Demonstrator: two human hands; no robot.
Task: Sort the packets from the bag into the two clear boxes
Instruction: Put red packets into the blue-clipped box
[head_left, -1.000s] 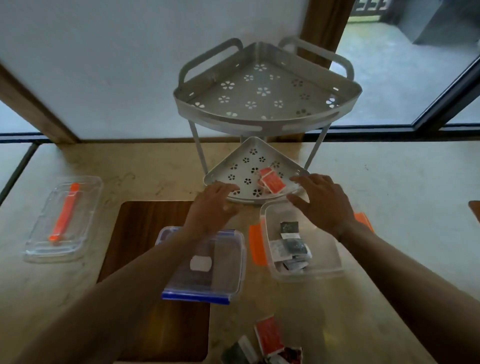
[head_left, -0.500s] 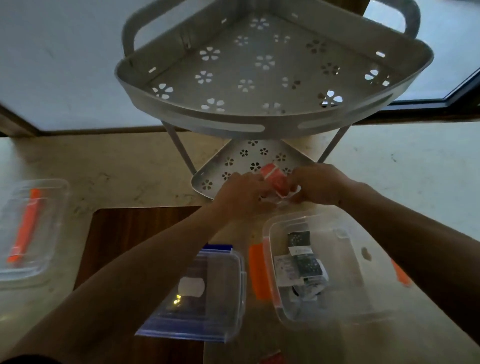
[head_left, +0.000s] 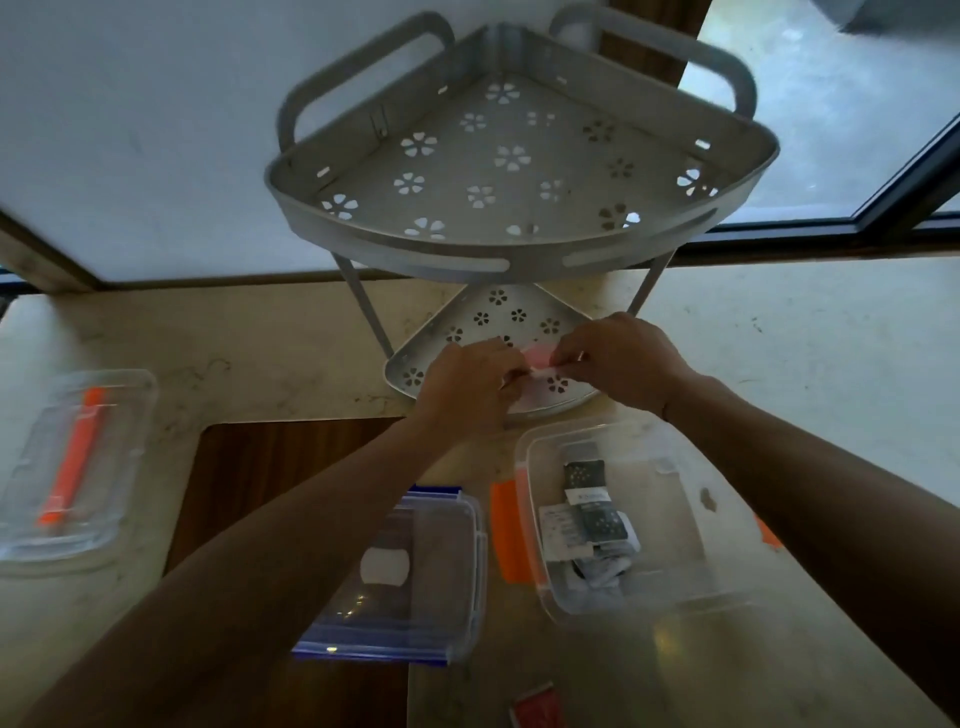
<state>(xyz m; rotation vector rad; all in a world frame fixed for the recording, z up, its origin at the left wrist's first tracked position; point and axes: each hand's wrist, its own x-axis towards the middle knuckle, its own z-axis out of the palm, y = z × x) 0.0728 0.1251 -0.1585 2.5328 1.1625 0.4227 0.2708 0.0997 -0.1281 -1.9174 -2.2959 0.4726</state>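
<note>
Both hands meet over the lower tray (head_left: 410, 375) of a grey two-tier corner rack. My left hand (head_left: 470, 387) and my right hand (head_left: 621, 364) pinch the same red packets (head_left: 537, 357) from either side; the packets look blurred. Nearer to me stands a clear box with orange clips (head_left: 675, 571) that holds several dark and white packets (head_left: 589, 519). To its left a clear box with blue clips (head_left: 415, 571) has its lid on. One more red packet (head_left: 537, 709) lies at the bottom edge of the frame.
The rack's upper tray (head_left: 519, 260) overhangs the lower one, with nothing in it. A clear lid with an orange strip (head_left: 72, 467) lies at the far left. A dark wooden inlay (head_left: 270, 467) sits in the pale counter. A wall and window are behind.
Both hands moved from the lower tray's front rim onto the red packets and closed on them. The camera came nearer and tilted down, then shifted a little.
</note>
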